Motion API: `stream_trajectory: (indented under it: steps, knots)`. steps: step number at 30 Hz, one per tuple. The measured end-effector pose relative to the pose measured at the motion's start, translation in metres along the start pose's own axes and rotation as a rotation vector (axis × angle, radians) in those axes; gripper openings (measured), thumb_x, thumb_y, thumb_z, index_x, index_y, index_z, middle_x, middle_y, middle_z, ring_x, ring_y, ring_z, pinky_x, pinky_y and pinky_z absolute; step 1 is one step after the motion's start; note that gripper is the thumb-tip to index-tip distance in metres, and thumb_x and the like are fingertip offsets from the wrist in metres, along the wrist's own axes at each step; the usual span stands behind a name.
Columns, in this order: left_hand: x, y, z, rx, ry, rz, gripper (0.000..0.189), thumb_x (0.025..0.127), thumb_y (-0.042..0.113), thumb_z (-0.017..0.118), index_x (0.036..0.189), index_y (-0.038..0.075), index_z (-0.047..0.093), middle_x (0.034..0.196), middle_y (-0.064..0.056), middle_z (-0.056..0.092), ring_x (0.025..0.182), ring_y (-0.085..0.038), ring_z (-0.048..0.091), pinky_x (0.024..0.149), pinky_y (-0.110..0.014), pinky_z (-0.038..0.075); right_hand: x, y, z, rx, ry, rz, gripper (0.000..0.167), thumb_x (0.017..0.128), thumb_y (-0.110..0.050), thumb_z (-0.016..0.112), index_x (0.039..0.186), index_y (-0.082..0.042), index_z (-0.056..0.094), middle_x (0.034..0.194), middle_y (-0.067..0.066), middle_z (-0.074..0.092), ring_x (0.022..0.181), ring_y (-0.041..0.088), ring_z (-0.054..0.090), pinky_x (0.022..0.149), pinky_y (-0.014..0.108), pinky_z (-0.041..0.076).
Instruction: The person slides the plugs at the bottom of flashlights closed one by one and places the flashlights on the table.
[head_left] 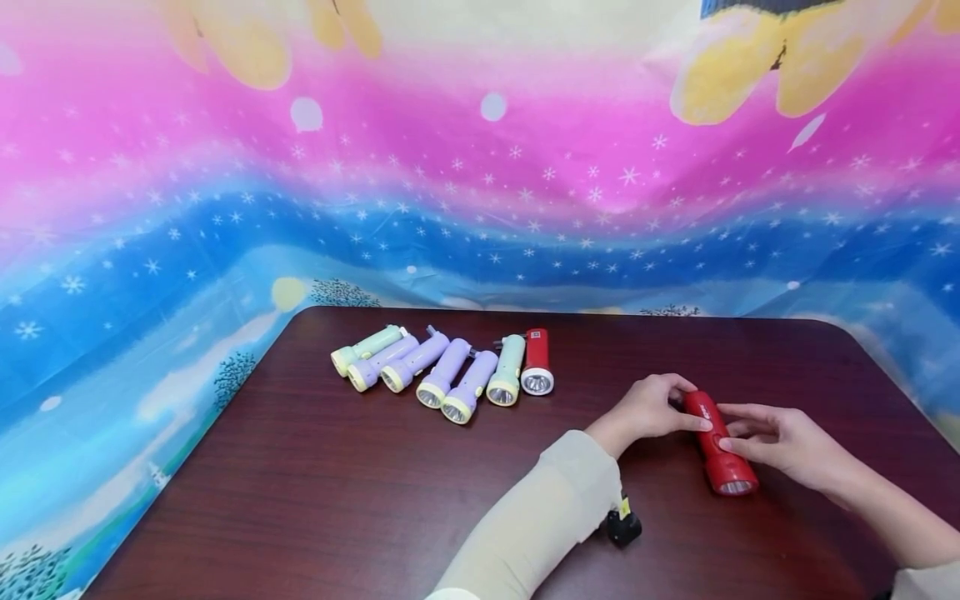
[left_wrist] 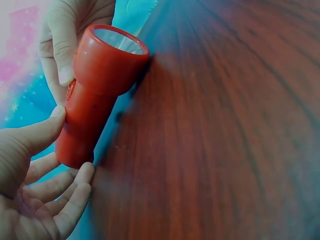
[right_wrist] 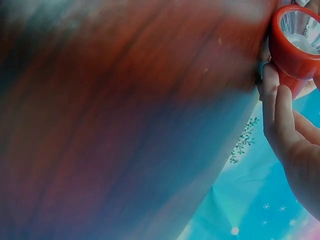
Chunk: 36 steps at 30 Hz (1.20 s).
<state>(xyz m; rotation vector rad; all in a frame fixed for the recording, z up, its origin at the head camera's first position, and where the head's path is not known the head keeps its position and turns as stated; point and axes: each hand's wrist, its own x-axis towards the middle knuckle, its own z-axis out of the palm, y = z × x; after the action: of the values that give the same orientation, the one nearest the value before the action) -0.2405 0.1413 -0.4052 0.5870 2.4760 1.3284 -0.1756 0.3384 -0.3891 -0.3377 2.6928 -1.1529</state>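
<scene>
Flashlight [head_left: 711,457] held; white lettering [head_left: 704,411] unreadably small.

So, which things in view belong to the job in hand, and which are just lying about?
Part of the job:
red-rimmed flashlight
left grip and right grip, both holding it

Lying about or background, though these flashlights might belong too:
four purple flashlights
two pale green flashlights
white-rimmed red flashlight
patterned backdrop

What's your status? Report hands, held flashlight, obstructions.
Left hand, right hand: both holding red flashlight. Lens end toward wearer. Nothing visibly in the way; other flashlights apart.
</scene>
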Motion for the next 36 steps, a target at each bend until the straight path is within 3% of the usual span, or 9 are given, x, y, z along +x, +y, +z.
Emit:
stream_trajectory:
  steps: [9, 36]
  knots:
    - [0.0003, -0.0054, 0.0, -0.046, -0.007, -0.004, 0.039, 0.084, 0.022, 0.08, 0.12, 0.018, 0.065, 0.102, 0.008, 0.069, 0.074, 0.001, 0.062, 0.068, -0.013, 0.052, 0.0002, 0.0028, -0.0004, -0.001, 0.003, -0.014, 0.058, 0.094, -0.018, 0.067, 0.139, 0.013, 0.046, 0.113, 0.024, 0.069, 0.086, -0.008, 0.064, 0.069, 0.022, 0.057]
    - [0.0011, -0.0039, 0.0021, -0.022, -0.008, -0.019, 0.038, 0.085, 0.025, 0.079, 0.119, 0.019, 0.065, 0.101, 0.009, 0.068, 0.073, 0.001, 0.058, 0.068, -0.015, 0.051, -0.0007, 0.0084, -0.0044, 0.056, -0.032, -0.014, 0.057, 0.097, -0.015, 0.064, 0.141, 0.014, 0.041, 0.116, 0.025, 0.068, 0.088, -0.007, 0.064, 0.07, 0.023, 0.059]
